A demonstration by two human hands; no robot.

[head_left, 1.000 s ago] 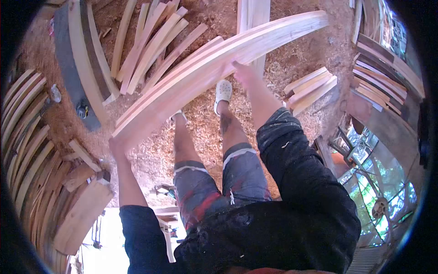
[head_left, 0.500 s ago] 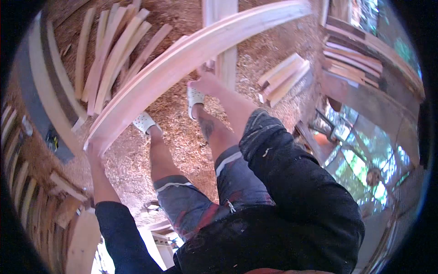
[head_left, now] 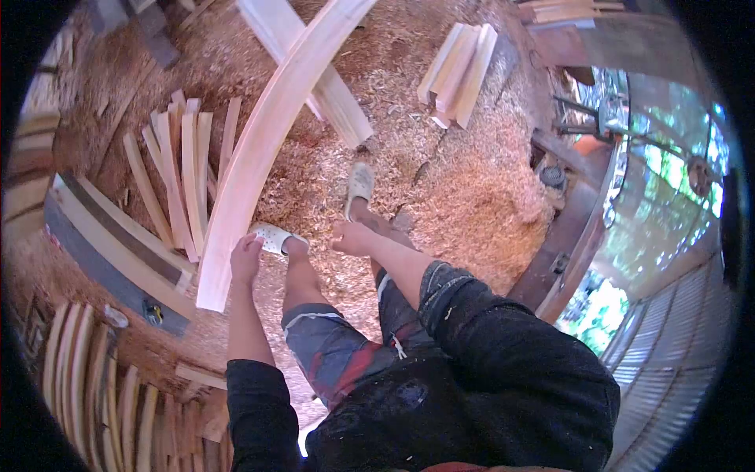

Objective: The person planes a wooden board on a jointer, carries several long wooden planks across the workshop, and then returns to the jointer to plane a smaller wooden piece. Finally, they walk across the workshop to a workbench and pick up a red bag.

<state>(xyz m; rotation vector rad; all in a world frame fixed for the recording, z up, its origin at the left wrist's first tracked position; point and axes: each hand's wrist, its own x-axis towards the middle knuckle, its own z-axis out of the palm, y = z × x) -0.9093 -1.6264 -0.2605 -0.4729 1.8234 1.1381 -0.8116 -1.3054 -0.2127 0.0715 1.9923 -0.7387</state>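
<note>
A long curved plank (head_left: 271, 130) slants from the lower left to the top edge, crossing over a straight pale board (head_left: 338, 102). My left hand (head_left: 246, 258) is beside the plank's near end, its fingers curled in with nothing visible in them; whether it touches the edge is unclear. Over the shavings in front of my right leg, my right hand (head_left: 352, 238) is closed, apart from the plank, and no object shows in it.
Narrow wood strips (head_left: 185, 157) lie left of the plank. A short stack of pieces (head_left: 458, 75) rests at the upper right. Large curved boards (head_left: 118, 228) lie at left, more strips (head_left: 94, 385) at lower left. Wood shavings (head_left: 472, 212) cover the ground. My feet wear pale clogs (head_left: 360, 182).
The curved plank has turned more upright in view and sits lower left. Both hands have come away from their earlier places on or near the wood. The view has shifted.
</note>
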